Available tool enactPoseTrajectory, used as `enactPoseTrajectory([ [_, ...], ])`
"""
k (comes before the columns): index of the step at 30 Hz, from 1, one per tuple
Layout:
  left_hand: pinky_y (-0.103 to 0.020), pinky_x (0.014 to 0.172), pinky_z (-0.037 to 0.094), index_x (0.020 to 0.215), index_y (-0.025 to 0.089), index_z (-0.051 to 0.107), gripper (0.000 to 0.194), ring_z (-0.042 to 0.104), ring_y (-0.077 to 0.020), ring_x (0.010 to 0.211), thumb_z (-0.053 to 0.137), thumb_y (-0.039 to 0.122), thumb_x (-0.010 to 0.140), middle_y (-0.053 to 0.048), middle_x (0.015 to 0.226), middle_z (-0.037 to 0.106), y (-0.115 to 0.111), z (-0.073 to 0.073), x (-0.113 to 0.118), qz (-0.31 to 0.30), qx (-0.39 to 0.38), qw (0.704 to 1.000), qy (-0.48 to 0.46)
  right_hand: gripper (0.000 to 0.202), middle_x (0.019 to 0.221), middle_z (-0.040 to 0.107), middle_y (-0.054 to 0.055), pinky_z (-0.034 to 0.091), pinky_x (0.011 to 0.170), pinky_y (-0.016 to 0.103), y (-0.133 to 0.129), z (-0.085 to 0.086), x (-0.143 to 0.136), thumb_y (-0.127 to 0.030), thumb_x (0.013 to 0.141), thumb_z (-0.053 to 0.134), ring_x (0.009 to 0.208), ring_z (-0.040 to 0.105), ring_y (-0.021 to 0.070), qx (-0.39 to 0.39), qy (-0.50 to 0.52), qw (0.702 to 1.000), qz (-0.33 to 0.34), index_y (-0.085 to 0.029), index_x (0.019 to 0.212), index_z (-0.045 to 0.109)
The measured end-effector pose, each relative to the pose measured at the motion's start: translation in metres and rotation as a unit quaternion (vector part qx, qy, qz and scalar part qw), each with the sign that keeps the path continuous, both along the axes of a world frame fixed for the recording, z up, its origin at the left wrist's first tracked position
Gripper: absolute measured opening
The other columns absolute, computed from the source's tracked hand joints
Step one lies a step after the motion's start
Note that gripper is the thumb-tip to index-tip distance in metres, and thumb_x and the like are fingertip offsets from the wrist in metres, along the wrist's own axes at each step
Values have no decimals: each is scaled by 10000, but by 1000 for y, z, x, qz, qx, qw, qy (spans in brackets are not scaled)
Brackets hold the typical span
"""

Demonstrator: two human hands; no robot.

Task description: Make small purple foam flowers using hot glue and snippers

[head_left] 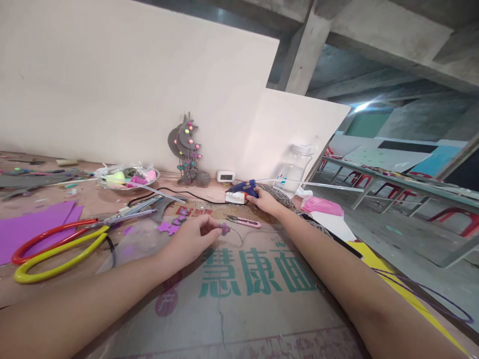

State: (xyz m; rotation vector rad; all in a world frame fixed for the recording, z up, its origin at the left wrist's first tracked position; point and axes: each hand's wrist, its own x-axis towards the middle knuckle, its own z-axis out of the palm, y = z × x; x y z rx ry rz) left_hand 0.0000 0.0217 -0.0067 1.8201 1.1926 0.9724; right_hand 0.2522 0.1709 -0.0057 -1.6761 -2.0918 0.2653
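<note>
My left hand (196, 233) is closed in a pinch at the edge of a small grey and purple flower (224, 228), low over the printed board (258, 309). A thin grey cord (262, 234) trails right from the flower. Farther back, my right hand (264, 200) is closed around the handle of a blue glue gun (243, 188), its nozzle pointing left over a small white block (235, 198). Pink thread snips (245, 222) lie between the hands. Beside my left hand are purple cut-out flowers (170, 227) and grey pieces, partly covered by the hand.
Large red-and-yellow-handled scissors (56, 252) lie left on purple sheets (22, 229). Behind are a bowl (129, 184) of bits, a grey moon-shaped ornament (187, 149), a small clock (226, 176) and a plastic bottle (294, 172). Yellow sheet (374, 259) lies at right.
</note>
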Motion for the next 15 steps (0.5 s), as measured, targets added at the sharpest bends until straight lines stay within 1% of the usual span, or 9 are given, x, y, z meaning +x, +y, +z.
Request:
enactPoseTrajectory([
  [3, -231, 536, 389, 739, 187, 540, 175, 532, -135, 594, 504, 355, 770, 19, 656, 578, 0, 0, 0, -5, -5, 1000, -8, 377, 1025, 655, 99, 445, 815, 275, 9, -3, -14, -361, 817, 530, 889, 620, 181, -1, 11, 1000, 9, -115, 1103, 521],
  [6, -231, 543, 388, 738, 186, 535, 172, 534, -137, 604, 504, 351, 771, 17, 661, 577, 0, 0, 0, -5, -7, 1000, -9, 395, 1077, 634, 117, 427, 848, 282, 13, -3, -21, -332, 809, 547, 951, 600, 190, 14, 16, 1000, 8, -111, 1134, 504],
  [10, -235, 551, 391, 749, 184, 542, 174, 540, -143, 621, 496, 350, 777, 8, 677, 584, 0, 0, 1, -7, -4, 1000, -3, 398, 1128, 612, 118, 415, 869, 274, 10, 2, -12, -292, 823, 526, 992, 583, 177, 26, 9, 1000, 7, -106, 1171, 478],
  [12, -237, 554, 396, 750, 185, 542, 172, 543, -144, 617, 496, 348, 778, 8, 673, 588, 0, 0, 1, -10, -4, 1000, -3, 396, 1093, 633, 109, 432, 842, 276, 7, 4, -5, -302, 801, 558, 951, 599, 181, 16, -7, 1000, 11, -115, 1147, 510],
  [15, -238, 548, 400, 755, 186, 540, 170, 547, -146, 612, 496, 348, 780, 9, 665, 591, -1, 0, 1, -13, -5, 1000, -5, 399, 1066, 646, 127, 440, 829, 309, 4, 6, 4, -327, 758, 612, 943, 604, 225, 6, -38, 999, 11, -116, 1094, 570],
])
